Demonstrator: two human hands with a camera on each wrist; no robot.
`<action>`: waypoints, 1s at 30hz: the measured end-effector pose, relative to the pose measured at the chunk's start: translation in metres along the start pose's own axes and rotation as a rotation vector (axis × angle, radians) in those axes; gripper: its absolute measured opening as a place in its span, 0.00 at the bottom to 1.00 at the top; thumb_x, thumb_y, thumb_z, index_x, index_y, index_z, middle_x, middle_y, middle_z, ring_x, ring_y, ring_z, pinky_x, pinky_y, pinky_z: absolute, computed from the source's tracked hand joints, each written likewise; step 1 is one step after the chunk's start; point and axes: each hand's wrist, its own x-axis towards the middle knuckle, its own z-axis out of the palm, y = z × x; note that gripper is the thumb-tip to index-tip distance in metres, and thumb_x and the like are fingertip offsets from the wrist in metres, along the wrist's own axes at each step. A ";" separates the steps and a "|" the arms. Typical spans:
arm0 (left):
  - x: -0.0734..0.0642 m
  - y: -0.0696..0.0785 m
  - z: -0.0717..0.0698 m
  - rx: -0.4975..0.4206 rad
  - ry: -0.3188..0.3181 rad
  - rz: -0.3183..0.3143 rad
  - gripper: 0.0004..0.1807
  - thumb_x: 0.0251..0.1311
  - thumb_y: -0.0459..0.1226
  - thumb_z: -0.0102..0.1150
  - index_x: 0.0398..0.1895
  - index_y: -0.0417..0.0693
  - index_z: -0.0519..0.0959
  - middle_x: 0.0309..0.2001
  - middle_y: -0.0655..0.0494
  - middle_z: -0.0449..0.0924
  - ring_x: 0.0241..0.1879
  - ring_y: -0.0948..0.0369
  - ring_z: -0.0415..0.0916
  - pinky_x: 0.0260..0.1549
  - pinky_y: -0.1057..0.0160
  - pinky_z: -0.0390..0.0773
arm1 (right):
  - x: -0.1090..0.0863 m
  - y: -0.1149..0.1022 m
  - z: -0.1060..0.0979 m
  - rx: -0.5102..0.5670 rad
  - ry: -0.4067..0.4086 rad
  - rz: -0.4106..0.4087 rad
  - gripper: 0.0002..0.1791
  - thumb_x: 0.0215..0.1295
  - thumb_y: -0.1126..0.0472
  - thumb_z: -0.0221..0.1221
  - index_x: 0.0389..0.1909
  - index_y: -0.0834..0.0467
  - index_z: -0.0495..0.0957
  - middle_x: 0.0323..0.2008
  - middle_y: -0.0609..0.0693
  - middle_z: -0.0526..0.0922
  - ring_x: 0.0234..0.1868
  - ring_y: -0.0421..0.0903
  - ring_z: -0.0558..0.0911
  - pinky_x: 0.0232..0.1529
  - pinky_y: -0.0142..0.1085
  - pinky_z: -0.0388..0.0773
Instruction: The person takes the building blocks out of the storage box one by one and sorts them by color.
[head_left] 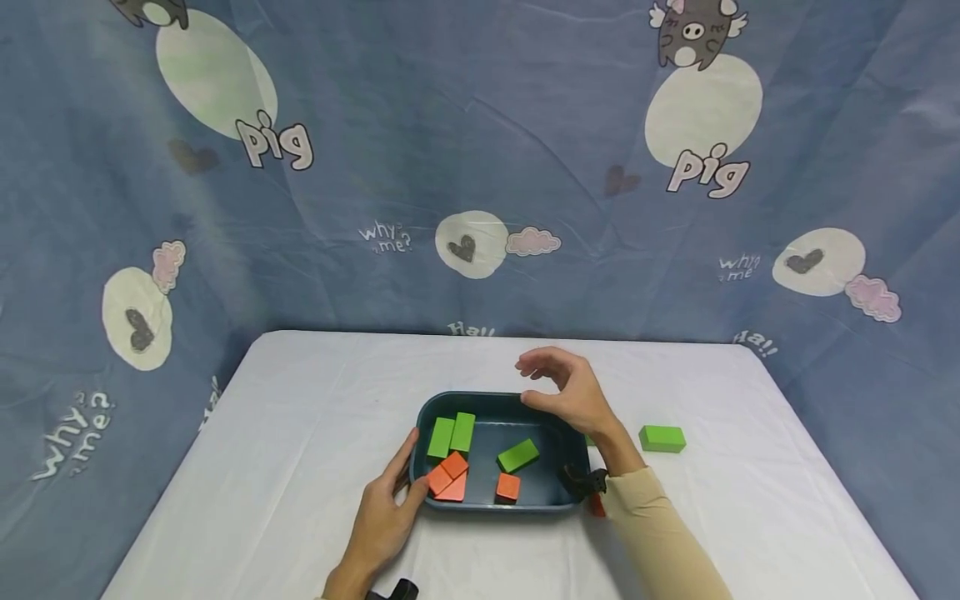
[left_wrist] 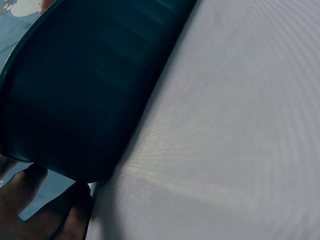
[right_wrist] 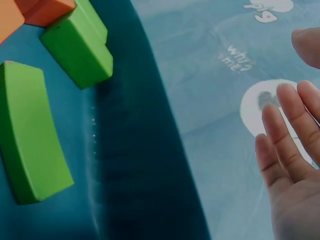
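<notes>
A dark teal tray (head_left: 480, 507) stands on the white table, with green and orange blocks inside. My left hand (head_left: 378, 521) holds its near left corner, thumb at the rim and fingers against the outer wall; in the left wrist view, fingers (left_wrist: 32, 182) touch the tray's wall (left_wrist: 85, 100). Above the far right rim, my right hand (head_left: 570, 392) hovers with nothing in it, fingers loosely bent and apart from the thumb. Two green blocks (head_left: 441, 437) lie at the tray's left beside orange blocks (head_left: 453, 465). Nearer the middle are a green block (head_left: 518, 455) and an orange block (head_left: 507, 487).
Right of the tray, a green block (head_left: 662, 438) lies on the white tablecloth (head_left: 750, 500). Another orange block (head_left: 597, 505) is partly hidden by the right wrist, as is a bit of green. A blue printed curtain (head_left: 525, 292) hangs behind the table.
</notes>
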 end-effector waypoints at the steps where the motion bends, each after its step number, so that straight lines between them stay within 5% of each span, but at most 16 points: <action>1: 0.000 0.000 0.000 -0.005 0.000 0.001 0.36 0.70 0.41 0.63 0.79 0.53 0.63 0.73 0.53 0.66 0.65 0.54 0.73 0.61 0.74 0.69 | 0.000 0.000 0.001 -0.005 -0.004 0.004 0.25 0.52 0.81 0.68 0.53 0.78 0.76 0.48 0.74 0.80 0.48 0.73 0.77 0.54 0.68 0.73; 11: -0.002 0.001 0.000 -0.004 0.011 0.018 0.36 0.70 0.41 0.64 0.79 0.53 0.63 0.73 0.52 0.67 0.65 0.55 0.73 0.60 0.79 0.67 | -0.004 0.044 0.003 0.016 -0.058 0.026 0.25 0.55 0.78 0.69 0.55 0.73 0.77 0.48 0.67 0.83 0.50 0.65 0.82 0.58 0.56 0.79; 14: -0.002 0.001 0.000 -0.009 0.013 0.025 0.36 0.70 0.41 0.64 0.79 0.53 0.63 0.73 0.53 0.67 0.66 0.55 0.73 0.60 0.79 0.67 | -0.004 0.046 0.006 -0.012 -0.087 0.073 0.24 0.55 0.75 0.71 0.54 0.72 0.79 0.47 0.65 0.84 0.50 0.61 0.83 0.57 0.59 0.78; 21: -0.001 0.001 0.001 -0.025 0.011 0.029 0.36 0.69 0.39 0.64 0.78 0.51 0.64 0.73 0.52 0.67 0.67 0.55 0.72 0.60 0.78 0.67 | -0.002 0.024 0.014 -0.060 -0.168 0.154 0.22 0.53 0.79 0.69 0.52 0.75 0.80 0.46 0.71 0.84 0.50 0.71 0.81 0.56 0.67 0.74; 30: 0.000 0.002 0.001 -0.002 0.011 0.010 0.36 0.70 0.41 0.64 0.78 0.51 0.64 0.73 0.53 0.67 0.66 0.55 0.72 0.60 0.79 0.66 | -0.005 0.051 0.011 -0.050 -0.324 0.227 0.25 0.53 0.76 0.71 0.54 0.68 0.82 0.50 0.62 0.86 0.54 0.59 0.84 0.60 0.53 0.78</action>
